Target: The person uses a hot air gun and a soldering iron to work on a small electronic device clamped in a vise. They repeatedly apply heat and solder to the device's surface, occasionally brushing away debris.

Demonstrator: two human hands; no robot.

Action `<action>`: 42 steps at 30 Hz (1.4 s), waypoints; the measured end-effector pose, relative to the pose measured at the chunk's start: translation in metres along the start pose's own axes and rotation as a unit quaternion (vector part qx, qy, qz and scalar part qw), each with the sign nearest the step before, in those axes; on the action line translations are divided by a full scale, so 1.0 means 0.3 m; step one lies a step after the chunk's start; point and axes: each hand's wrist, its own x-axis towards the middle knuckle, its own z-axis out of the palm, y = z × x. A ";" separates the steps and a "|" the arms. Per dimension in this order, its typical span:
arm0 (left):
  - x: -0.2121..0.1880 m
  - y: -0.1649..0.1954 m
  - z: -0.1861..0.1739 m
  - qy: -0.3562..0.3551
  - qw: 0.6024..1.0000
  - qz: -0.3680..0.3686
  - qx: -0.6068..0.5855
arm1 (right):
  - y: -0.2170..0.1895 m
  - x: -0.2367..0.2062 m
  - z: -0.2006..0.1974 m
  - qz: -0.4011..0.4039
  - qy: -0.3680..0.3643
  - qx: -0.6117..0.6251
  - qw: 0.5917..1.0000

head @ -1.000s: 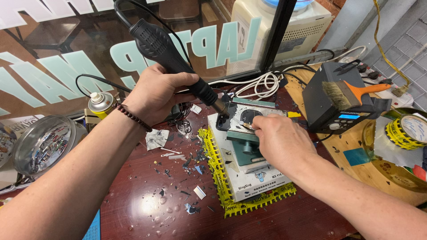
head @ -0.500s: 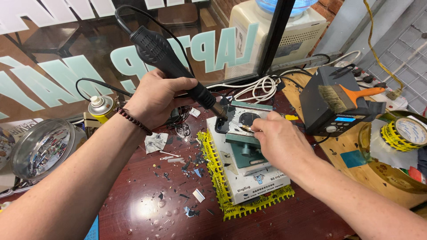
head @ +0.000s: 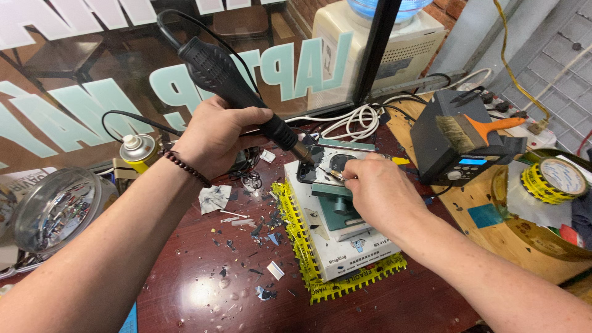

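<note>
My left hand (head: 217,135) grips a black hot-air gun (head: 234,83) by its handle, the metal nozzle angled down at a dark phone (head: 330,165) clamped on a white-and-green holder (head: 336,237). My right hand (head: 379,194) rests on the holder and pinches thin tweezers (head: 328,172), whose tips touch the phone just below the nozzle. A beaded bracelet circles my left wrist.
A black soldering station (head: 447,145) with an orange-handled brush (head: 478,128) on top stands at right. Yellow tape rolls (head: 555,179), a spray can (head: 137,151), a glass jar (head: 52,209), white cables (head: 351,120) and scattered chips on the dark red table (head: 203,290) surround the work.
The view has shifted slightly. Both hands hold nearly the same pose, with the nozzle and tweezers staying over the phone's upper part.
</note>
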 end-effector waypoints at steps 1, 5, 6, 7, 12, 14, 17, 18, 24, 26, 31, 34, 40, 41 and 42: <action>0.002 0.001 -0.001 -0.002 1.000 0.002 -0.004 | 0.003 0.000 0.003 0.002 0.000 0.013 1.000; -0.001 -0.015 0.002 -0.004 1.000 -0.010 -0.023 | 0.015 0.023 -0.010 0.062 -0.050 0.107 0.991; -0.001 -0.020 0.006 -0.005 0.999 -0.017 -0.027 | 0.020 0.036 -0.018 0.090 -0.072 0.139 0.984; 0.004 -0.023 0.014 -0.005 0.999 -0.014 -0.035 | 0.025 0.043 -0.025 0.119 -0.082 0.141 0.979; -0.007 -0.028 0.016 0.032 0.999 0.012 -0.035 | 0.029 0.056 -0.041 0.186 -0.044 0.284 0.940; -0.021 -0.016 -0.006 0.047 0.998 0.020 -0.045 | 0.030 0.037 -0.050 0.109 -0.033 0.141 0.983; -0.044 0.003 -0.044 0.051 0.998 0.016 -0.042 | 0.025 0.006 -0.065 0.043 -0.028 0.060 0.997; -0.054 0.007 -0.059 0.052 0.998 0.010 -0.035 | 0.020 0.000 -0.066 0.029 -0.031 0.059 0.997; -0.071 0.002 -0.068 0.067 0.998 0.002 -0.009 | -0.003 0.000 -0.072 0.024 -0.031 0.018 0.999; -0.063 0.004 -0.058 0.057 0.998 -0.006 -0.010 | -0.002 0.005 -0.071 0.022 -0.037 0.014 0.999; -0.046 0.005 -0.023 0.049 0.998 -0.014 -0.028 | 0.011 0.023 -0.073 -0.032 -0.023 0.002 0.999; -0.045 0.000 -0.006 0.051 0.999 -0.017 -0.008 | 0.015 0.040 -0.089 -0.066 -0.024 -0.001 0.998; -0.047 0.000 0.010 0.047 0.999 -0.006 0.002 | -0.018 0.023 -0.088 -0.008 -0.051 0.034 0.998; -0.046 -0.001 0.012 0.047 0.999 -0.010 0.005 | -0.026 0.010 -0.080 -0.001 -0.043 0.015 0.999; -0.045 -0.002 0.012 0.049 0.999 -0.013 0.011 | -0.028 0.011 -0.077 0.004 -0.035 -0.002 0.999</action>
